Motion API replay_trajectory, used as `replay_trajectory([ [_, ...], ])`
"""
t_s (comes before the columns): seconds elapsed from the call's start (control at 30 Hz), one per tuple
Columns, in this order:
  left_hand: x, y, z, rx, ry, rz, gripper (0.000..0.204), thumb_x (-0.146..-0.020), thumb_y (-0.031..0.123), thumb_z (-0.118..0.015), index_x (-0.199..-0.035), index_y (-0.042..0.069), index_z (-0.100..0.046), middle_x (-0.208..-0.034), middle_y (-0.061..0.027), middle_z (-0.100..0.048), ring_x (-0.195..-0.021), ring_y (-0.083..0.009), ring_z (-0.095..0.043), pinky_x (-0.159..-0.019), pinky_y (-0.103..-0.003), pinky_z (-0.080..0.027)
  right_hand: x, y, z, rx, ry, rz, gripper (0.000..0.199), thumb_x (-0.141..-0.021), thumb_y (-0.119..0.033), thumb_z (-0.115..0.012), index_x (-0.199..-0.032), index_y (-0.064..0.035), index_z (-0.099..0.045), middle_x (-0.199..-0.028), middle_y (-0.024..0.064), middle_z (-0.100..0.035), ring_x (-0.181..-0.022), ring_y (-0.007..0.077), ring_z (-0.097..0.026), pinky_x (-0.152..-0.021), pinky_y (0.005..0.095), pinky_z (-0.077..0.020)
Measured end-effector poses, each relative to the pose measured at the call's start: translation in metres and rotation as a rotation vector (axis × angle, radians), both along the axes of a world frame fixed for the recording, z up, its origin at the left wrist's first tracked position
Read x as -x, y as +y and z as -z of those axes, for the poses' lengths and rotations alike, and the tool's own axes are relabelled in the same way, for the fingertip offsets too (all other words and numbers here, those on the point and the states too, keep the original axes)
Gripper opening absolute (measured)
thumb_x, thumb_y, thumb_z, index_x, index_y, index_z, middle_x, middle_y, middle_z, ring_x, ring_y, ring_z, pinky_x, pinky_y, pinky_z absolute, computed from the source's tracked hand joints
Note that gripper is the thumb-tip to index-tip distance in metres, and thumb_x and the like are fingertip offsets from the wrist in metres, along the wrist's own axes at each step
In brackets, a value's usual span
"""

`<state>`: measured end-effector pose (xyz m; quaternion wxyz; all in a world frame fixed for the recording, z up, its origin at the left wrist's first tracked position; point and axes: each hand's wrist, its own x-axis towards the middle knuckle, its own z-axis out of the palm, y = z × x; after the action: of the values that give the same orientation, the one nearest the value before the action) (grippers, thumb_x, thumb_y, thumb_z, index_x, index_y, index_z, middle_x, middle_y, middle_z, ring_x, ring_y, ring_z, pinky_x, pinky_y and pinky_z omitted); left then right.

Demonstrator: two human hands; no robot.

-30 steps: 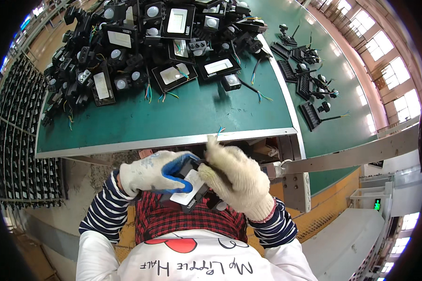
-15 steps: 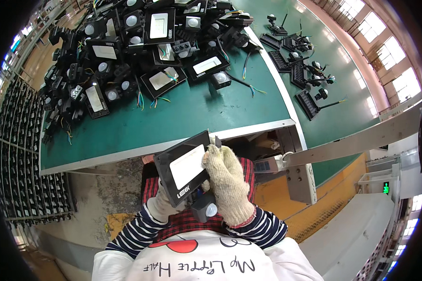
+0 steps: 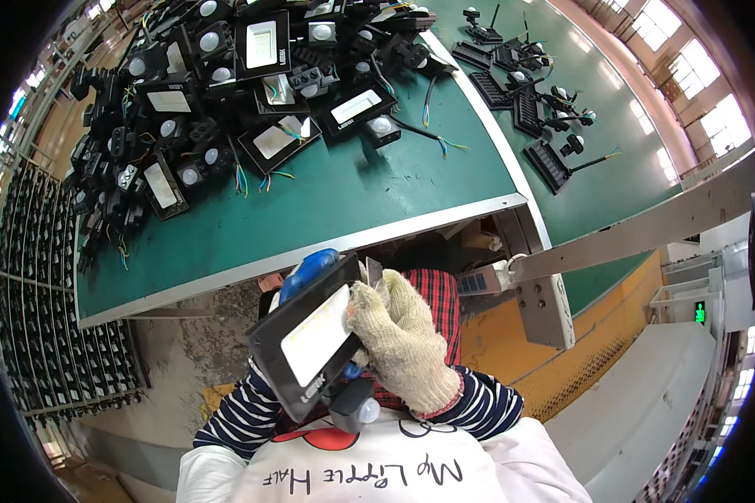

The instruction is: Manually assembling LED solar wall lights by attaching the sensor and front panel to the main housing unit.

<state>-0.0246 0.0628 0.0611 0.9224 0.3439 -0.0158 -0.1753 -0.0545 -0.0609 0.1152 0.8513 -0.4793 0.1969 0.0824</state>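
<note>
A black floodlight (image 3: 317,331) with a pale rectangular panel is held tilted over my lap. A small sensor with a white dome (image 3: 367,409) hangs from its lower edge. My left hand (image 3: 309,272) supports the lamp from behind; blue glove fingers show past its upper edge, and the rest is mostly hidden. My right hand (image 3: 407,335), in a cream knit glove, has its fingers closed at the lamp's right edge. A small flat grey piece (image 3: 373,270) sticks up from those fingers; its kind is unclear.
A heap of similar sensor floodlights (image 3: 260,46) with loose coloured wires covers the far left of the green table (image 3: 377,193). Several more lie face down on the right-hand table (image 3: 591,214). A metal beam (image 3: 629,235) crosses at the right. A rack of parts (image 3: 63,293) stands left.
The floodlight has moved left and tilted, with both hands following. Blue glove fingers now show behind its upper edge. The tabletop view has shifted slightly left.
</note>
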Motion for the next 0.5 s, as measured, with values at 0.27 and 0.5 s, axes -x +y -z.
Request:
replay_trajectory([
  [0.27,0.005,0.018,0.005,-0.194,-0.318,0.052,0.05,-0.099,0.023,-0.053,-0.142,0.002,-0.038,-0.135,-0.0146,-0.051,-0.122,-0.0227,-0.052,-0.105,-0.036,-0.043,-0.018,-0.009,0.024,0.39,-0.273,0.122,0.035,-0.09,-0.023,-0.073,-0.108,0.0019,-0.058,-0.087,0.0027,-0.062,-0.077,0.0063,-0.055,-0.067,0.0234,-0.0481],
  [0.5,0.036,0.057,0.081,-0.258,-0.007,0.125,0.056,-0.094,0.001,-0.055,-0.145,0.004,-0.035,-0.141,-0.0186,-0.048,-0.131,-0.0273,-0.049,-0.114,-0.037,-0.037,-0.029,-0.031,0.049,0.609,-0.347,0.183,0.035,-0.097,-0.014,-0.06,-0.125,0.0064,-0.054,-0.091,0.0063,-0.061,-0.08,0.0083,-0.056,-0.072,0.0245,-0.0493],
])
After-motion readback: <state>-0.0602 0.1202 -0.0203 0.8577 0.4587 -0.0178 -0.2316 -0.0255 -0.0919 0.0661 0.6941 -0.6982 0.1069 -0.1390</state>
